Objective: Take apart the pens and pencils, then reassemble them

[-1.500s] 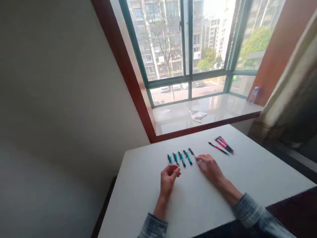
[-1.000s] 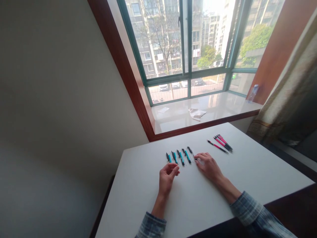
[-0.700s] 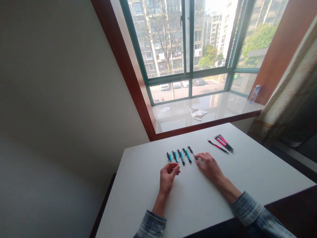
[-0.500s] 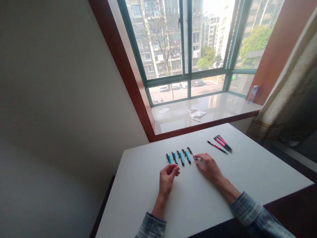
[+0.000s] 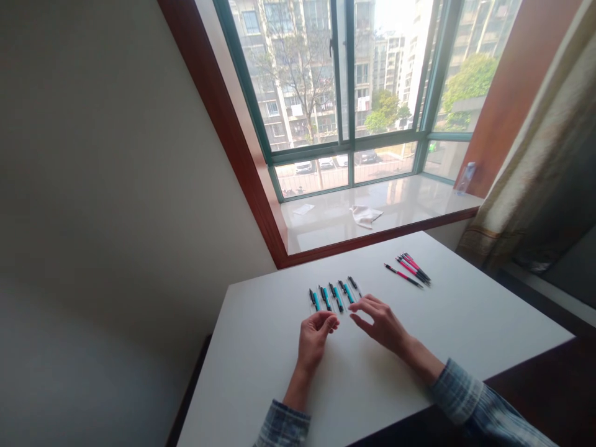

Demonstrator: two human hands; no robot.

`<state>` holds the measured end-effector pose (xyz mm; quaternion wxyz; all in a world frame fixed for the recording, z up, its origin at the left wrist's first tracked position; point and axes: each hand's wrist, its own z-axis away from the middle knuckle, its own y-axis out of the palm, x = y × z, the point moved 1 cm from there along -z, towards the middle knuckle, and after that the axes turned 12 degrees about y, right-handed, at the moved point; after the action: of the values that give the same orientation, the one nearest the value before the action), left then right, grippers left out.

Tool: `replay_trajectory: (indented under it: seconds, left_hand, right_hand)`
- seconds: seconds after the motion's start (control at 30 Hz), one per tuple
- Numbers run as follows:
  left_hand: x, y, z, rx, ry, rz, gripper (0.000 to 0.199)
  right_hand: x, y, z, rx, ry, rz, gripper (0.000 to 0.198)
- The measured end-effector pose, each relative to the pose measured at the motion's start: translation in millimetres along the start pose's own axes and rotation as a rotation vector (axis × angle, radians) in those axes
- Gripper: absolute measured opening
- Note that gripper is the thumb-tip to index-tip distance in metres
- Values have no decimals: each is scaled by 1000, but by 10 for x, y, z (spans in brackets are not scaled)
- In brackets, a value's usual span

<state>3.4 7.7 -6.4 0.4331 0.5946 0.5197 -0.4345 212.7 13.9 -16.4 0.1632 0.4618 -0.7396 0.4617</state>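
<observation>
Cloth lies beyond the teal pens; left fingers pressed together, right fingers spread apart.

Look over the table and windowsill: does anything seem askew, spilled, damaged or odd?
I see no spill or clear damage. In the row of teal-and-black pen pieces near the right hand, the rightmost black piece shows no teal beside it. One red-and-black pen lies apart from the bunched red pens. A cloth lies crumpled on the windowsill.
</observation>
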Motion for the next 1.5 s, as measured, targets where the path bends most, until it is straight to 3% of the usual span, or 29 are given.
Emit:
replay_trajectory:
  seconds: [0.17,0.33,0.53,0.67,0.83,0.93,1.17,1.5]
  left_hand:
    - [-129,39,26,119,60,-4,30]
    - [-174,25,18,107,61,3,31]
    - [-130,29,15,74,59,-1,32]
    - [-117,-1,-1,-39,84,-13,43]
    - [-114,-65,-28,-153,106,-38,46]
    - [-103,-82,-29,-200,108,-51,42]
    - [-83,-74,-31,-255,123,-57,37]
    - [-109,-46,-21,-248,125,-81,35]
  right_hand:
    - [330,90,28,15,-19,-131,13]
    - [429,73,-31,2,79,-221,17]
    - [378,178,-56,11,288,-397,18]
    - [102,140,-225,-20,370,-479,21]
    - [-484,-127,-499,-242,409,-258,31]
    - [-668,-166,-494,-278,424,-192,32]
    - [-618,-36,-395,-114,205,20,21]
    - [-635,8,-451,-51,149,141,20]
